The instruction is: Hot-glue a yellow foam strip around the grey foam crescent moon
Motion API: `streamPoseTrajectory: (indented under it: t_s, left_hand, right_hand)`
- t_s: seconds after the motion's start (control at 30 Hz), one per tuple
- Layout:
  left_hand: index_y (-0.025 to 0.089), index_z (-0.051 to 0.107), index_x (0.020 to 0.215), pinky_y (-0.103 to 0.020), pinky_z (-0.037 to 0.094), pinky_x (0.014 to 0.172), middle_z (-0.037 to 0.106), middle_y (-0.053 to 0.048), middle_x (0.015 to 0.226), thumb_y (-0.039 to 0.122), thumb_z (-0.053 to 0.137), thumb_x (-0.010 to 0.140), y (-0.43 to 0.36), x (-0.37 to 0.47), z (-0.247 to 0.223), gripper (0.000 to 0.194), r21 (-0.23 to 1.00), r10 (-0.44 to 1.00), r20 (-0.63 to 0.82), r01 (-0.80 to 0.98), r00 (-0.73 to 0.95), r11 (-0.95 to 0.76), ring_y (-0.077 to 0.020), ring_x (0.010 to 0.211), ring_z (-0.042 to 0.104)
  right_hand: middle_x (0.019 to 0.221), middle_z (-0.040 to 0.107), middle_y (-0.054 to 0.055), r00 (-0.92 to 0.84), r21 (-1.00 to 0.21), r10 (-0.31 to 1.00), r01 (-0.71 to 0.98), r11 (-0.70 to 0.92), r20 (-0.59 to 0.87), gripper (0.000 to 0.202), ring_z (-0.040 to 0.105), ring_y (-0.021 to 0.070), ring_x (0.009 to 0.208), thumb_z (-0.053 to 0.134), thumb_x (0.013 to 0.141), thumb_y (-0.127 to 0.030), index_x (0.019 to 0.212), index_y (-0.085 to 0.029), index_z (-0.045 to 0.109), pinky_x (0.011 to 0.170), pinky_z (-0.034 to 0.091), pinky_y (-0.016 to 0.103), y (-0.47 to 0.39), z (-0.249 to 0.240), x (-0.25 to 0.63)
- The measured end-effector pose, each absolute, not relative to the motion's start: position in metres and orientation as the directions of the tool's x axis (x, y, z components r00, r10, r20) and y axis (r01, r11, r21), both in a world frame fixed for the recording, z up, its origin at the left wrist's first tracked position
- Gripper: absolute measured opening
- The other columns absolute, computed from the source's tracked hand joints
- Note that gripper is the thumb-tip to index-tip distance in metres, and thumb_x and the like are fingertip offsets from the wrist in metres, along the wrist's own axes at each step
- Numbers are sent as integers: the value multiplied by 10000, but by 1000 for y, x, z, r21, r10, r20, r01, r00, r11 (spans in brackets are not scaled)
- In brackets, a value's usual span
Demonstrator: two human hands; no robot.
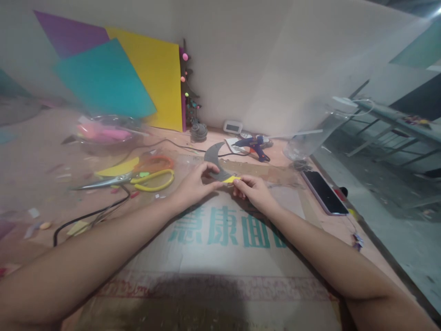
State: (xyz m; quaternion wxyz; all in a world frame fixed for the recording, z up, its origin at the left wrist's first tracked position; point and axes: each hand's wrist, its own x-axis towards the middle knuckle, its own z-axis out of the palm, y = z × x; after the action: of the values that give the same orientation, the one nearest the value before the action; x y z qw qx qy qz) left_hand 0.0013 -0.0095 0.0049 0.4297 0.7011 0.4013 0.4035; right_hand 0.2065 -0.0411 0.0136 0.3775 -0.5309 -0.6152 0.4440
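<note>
A dark grey crescent-shaped cutout is held just above the cardboard by my left hand, whose fingers and thumb are closed about its lower part. Against the crescent's lower end lies a small yellow piece. My right hand pinches the right end of that yellow piece between thumb and fingers. Whether the yellow piece is stuck to the crescent I cannot tell. Beneath both hands is a cardboard sheet with green printed characters.
Scissors with yellow and orange handles lie at the left near a black cable. A blue glue gun rests behind the hands. A phone and a clear plastic bottle are at the right. Coloured sheets lean on the wall.
</note>
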Motion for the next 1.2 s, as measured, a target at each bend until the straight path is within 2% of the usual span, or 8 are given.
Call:
streamPoseTrajectory:
  t_s: [0.27,0.53,0.7,0.8,0.9,1.0,1.1,1.2]
  left_hand:
    - [191,526,936,-313,463,813,597,-20,953,323,689,764,-8,1,2,271,892,901,260,269,348,-362,-172,874,583]
    - [201,513,970,-305,455,829,589,-17,992,347,690,773,-8,0,0,302,901,893,259,240,369,-360,-176,928,576]
    - [186,521,964,-302,455,840,591,-24,970,303,620,828,-7,0,-2,205,881,882,290,256,371,-398,-169,910,579]
    - [180,523,1038,-297,461,840,591,-42,1016,313,568,871,-7,-1,-5,218,879,873,322,227,367,-420,-161,910,581]
    - [196,429,1264,-291,483,815,601,-56,1056,339,525,904,-5,0,-8,399,930,896,306,100,321,-353,-145,872,607]
    - [214,307,1395,-278,505,704,636,-26,938,416,562,883,-1,1,-10,607,985,938,172,-29,302,-172,-126,708,622]
    - [173,455,1322,-258,480,609,664,-31,852,510,591,843,1,1,-9,602,995,937,98,-7,334,-102,-130,626,598]
    - [143,566,1254,-272,475,634,677,-50,799,556,602,821,0,-1,-5,599,976,931,125,127,343,-178,-172,684,618]
  right_hand:
    - [597,609,-4,-185,-944,982,328,38,-24,310,428,91,479,579,827,-469,781,-169,646,462,321,220,-41,9,207]
    - [594,603,-12,-180,-947,983,320,27,-33,311,431,89,474,568,836,-469,822,-169,648,458,319,218,-40,8,208]
    - [593,604,-11,-208,-932,978,355,79,3,283,437,85,483,555,851,-427,773,-167,636,470,338,213,-41,10,207]
    - [597,607,-8,-215,-921,976,374,107,26,288,455,90,491,539,866,-420,776,-168,645,470,353,212,-41,10,206]
    - [607,618,0,-168,-884,981,437,165,100,296,512,109,518,525,883,-411,787,-169,666,488,392,223,-43,10,207]
    - [642,662,23,-107,-789,963,554,266,249,276,595,146,581,522,900,-376,832,-176,699,546,456,253,-45,9,207]
    - [740,727,45,-139,-649,889,635,418,437,222,671,178,692,539,900,-310,860,-196,725,657,517,287,-46,8,208]
    - [837,758,37,-243,-522,792,639,565,560,185,703,177,756,547,905,-264,907,-225,728,726,543,298,-47,4,209]
